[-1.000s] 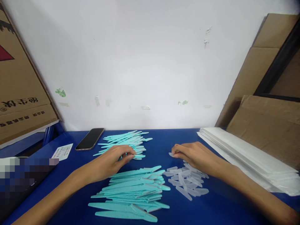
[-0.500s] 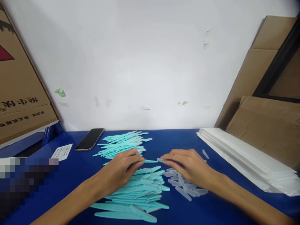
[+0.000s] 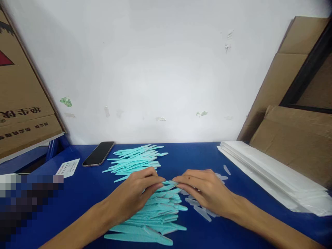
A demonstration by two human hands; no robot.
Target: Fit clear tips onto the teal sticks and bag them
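Between thumb and fingertips, my left hand pinches a turquoise eyebrow razor, its blade end pointing right. My right hand is closed on a translucent blade cap, mostly hidden by the fingers, which meets the razor's tip. How far the cap sits over the blade I cannot tell. Under the hands lies a pile of turquoise razors. Loose translucent caps are scattered below and beside my right hand, partly covered by it. Farther back rests another heap of razors.
A phone and a printed card lie on the blue table at left. White folded sheets or bags are stacked at right. Cardboard boxes stand at left, with more cardboard at right. A white wall closes the back.
My right hand has moved left and brought the cap up to the razor's tip. The gap between my hands has narrowed; my left hand has shifted slightly right.
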